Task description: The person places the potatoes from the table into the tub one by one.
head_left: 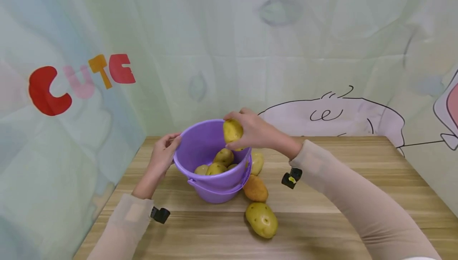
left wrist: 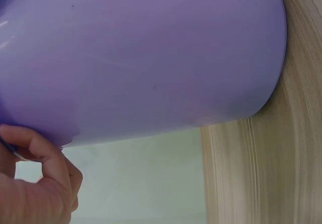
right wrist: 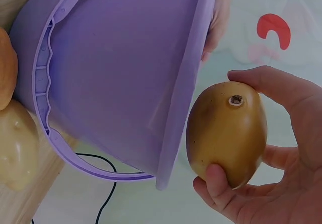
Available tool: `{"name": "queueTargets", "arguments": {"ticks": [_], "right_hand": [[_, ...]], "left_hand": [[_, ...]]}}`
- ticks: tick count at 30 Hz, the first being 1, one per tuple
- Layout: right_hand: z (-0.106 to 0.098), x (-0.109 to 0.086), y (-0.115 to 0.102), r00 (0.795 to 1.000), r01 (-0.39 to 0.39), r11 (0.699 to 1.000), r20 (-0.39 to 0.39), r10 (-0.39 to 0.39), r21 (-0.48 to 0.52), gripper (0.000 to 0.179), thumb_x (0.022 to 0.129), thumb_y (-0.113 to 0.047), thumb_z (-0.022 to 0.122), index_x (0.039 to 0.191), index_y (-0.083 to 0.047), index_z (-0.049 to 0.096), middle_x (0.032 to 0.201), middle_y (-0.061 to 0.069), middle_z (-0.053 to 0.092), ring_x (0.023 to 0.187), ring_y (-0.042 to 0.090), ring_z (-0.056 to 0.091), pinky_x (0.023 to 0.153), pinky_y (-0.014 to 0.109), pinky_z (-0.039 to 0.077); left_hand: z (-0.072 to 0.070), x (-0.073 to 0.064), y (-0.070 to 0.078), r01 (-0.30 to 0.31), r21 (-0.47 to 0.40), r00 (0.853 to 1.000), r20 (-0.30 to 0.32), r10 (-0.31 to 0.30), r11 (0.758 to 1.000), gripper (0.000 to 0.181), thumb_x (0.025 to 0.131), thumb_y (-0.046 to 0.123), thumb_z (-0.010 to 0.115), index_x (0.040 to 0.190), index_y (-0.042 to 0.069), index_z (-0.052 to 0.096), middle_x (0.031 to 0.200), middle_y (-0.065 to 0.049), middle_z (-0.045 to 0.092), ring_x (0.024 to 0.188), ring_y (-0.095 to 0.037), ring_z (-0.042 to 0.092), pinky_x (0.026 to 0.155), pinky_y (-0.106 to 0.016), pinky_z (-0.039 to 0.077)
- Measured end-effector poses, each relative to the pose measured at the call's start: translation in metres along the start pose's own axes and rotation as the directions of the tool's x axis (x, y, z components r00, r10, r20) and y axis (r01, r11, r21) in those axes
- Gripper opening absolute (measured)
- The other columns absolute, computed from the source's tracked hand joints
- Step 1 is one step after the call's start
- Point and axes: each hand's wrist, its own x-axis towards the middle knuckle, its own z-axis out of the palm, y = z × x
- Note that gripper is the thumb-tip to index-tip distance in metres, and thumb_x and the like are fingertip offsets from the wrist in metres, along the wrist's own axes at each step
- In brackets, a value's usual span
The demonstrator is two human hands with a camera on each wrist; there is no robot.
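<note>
A purple bucket [head_left: 214, 188] stands on the table, tilted toward the camera, with several yellow potatoes [head_left: 224, 157] inside. My left hand [head_left: 163, 152] grips its rim at the left; in the left wrist view, curled fingers [left wrist: 53, 166] show beside the bucket wall [left wrist: 166, 58]. Above the right side of the rim, my right hand [head_left: 252, 130] holds a yellow potato [head_left: 232, 130] between thumb and fingers. The right wrist view shows this potato [right wrist: 226, 133] just outside the rim, with a dark, pale-ringed spot on its end.
Right of the bucket lie a pale potato [head_left: 257, 163], an orange-brown oval piece [head_left: 255, 189] and a larger yellow potato [head_left: 262, 220] on the wooden table [head_left: 340, 220]. The bucket's handle [right wrist: 43, 78] hangs down its side. A printed curtain [head_left: 200, 45] hangs behind the table.
</note>
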Motion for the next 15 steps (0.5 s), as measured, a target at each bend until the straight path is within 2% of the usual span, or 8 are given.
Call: {"name": "queueTargets", "arguments": {"ticks": [3,9,15], "right_hand": [[0.0014,0.0005,-0.0008,1.0,0.004,1.0,0.009,-0.004,-0.022,0.07,0.077,-0.033,0.083,0.136,-0.006,0.056,0.109,0.016,0.053,0.09,0.023,0.051,0.068,0.03,0.051],[-0.0027,-0.0012,-0.0015,1.0,-0.011,1.0,-0.019,0.011,-0.025,0.057,0.082,-0.026,0.08,0.131,-0.007,0.058,0.116,0.018,0.052,0.098,0.028,0.054,0.079,0.04,0.055],[-0.0045,-0.0065,0.0036,0.999,-0.018,1.0,-0.045,0.017,-0.015,0.052,0.083,-0.025,0.078,0.126,-0.003,0.06,0.115,0.018,0.055,0.103,0.03,0.055,0.084,0.044,0.054]], "left_hand": [[0.0002,-0.0002,0.0,0.001,-0.005,1.0,0.002,-0.001,1.0,0.045,0.106,0.027,0.051,0.139,-0.004,0.052,0.103,-0.015,0.058,0.078,-0.009,0.062,0.067,-0.025,0.061],[0.0003,-0.0002,0.0,0.002,-0.009,1.0,0.01,-0.002,1.0,0.046,0.106,0.027,0.051,0.139,-0.004,0.051,0.101,-0.014,0.058,0.077,-0.01,0.063,0.067,-0.026,0.062],[0.0004,0.0,0.001,0.008,-0.008,1.0,0.008,-0.008,1.0,0.045,0.106,0.026,0.05,0.14,-0.004,0.051,0.099,-0.012,0.057,0.077,-0.012,0.063,0.067,-0.027,0.062]]}}
